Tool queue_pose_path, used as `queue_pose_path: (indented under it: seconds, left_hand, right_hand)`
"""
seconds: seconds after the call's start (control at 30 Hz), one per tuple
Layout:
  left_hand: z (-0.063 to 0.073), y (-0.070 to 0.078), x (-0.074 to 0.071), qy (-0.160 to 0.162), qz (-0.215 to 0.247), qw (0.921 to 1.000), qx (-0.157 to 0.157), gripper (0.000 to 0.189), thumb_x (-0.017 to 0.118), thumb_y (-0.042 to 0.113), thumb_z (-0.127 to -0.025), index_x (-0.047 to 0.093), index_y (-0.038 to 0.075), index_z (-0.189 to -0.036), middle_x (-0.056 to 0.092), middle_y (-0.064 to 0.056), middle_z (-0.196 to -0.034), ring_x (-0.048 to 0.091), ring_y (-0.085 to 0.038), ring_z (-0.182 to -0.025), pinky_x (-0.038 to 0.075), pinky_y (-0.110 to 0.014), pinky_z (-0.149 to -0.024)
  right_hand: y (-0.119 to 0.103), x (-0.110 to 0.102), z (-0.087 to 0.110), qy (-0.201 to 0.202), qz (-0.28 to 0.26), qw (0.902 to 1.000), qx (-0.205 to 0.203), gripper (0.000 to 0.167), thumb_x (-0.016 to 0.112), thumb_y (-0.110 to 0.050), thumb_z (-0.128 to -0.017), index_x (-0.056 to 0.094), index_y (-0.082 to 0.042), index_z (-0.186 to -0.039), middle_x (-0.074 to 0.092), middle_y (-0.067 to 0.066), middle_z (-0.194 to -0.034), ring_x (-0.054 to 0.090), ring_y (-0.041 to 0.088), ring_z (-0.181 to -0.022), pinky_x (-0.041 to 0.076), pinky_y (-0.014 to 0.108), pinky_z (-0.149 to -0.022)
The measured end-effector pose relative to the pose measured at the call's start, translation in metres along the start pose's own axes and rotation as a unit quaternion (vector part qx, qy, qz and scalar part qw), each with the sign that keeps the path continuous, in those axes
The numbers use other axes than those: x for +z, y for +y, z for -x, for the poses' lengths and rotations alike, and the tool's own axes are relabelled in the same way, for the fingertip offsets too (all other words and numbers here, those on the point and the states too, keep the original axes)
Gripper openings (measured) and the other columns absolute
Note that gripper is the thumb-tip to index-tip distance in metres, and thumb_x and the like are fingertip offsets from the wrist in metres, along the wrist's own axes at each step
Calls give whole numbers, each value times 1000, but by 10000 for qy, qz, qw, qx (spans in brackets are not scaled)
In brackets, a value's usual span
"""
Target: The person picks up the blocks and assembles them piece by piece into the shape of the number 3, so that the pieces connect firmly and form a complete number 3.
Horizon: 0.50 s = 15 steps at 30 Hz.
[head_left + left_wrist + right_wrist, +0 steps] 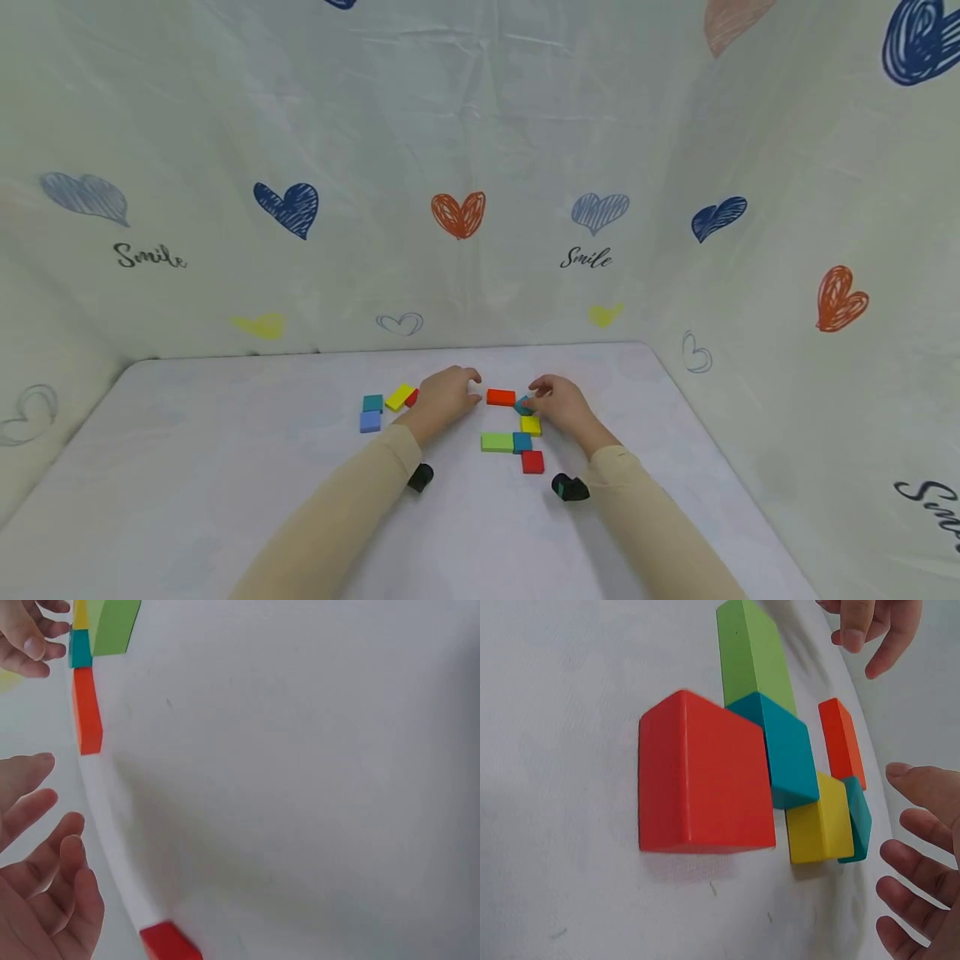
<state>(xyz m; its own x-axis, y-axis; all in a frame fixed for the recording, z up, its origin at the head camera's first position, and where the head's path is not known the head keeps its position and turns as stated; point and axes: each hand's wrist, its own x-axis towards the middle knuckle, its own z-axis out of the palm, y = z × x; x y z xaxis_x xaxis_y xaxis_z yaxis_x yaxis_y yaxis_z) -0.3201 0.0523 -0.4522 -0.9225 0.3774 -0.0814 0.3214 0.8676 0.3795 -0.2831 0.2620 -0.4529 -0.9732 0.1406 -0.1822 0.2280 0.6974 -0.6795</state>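
Note:
My left hand point(448, 396) is over the table, its thumb and fingers parted with nothing between them, just left of an orange block point(501, 397). A red block point(171, 942) shows partly beyond it in the left wrist view. Beside a teal block point(859, 821), my right hand point(561, 403) has its fingers loosely spread and holds nothing. That teal block meets the orange one's end and a yellow block point(825, 823). Nearer me follow a blue-teal block point(780, 750), a long light-green block point(497, 442) and a red block point(705, 776), close together in a stepped chain.
Left of my left hand lie another teal block point(372, 403), a blue block point(370, 422) and a yellow block point(399, 397). The white table point(247, 467) backs onto a pale sheet with printed hearts point(458, 215). Dark wrist devices point(570, 487) sit at my sleeves.

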Motion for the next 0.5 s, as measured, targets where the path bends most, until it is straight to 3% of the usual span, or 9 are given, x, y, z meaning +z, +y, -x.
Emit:
queue_pose_path:
  seconds: [0.27,0.5]
  left_hand:
    - [25,-22,-27,141,-96,9997,186,34,72,27,-89,66,15,-120,64,-1,-97,59,-16,-86,51,-34,-76]
    - [48,-42,-46,318,-105,9994,114,33,74,26,-87,67,16,-118,62,3,-87,57,-13,-75,48,-31,-64]
  right_hand:
    - [-20,9,5,-93,128,9987,-485,34,76,-21,-86,66,-8,-116,62,5,-108,54,25,-98,52,34,-80]
    - [-37,20,14,-196,289,9961,-815,32,77,-21,-85,68,-11,-115,62,3,-108,53,24,-100,51,35,-83]
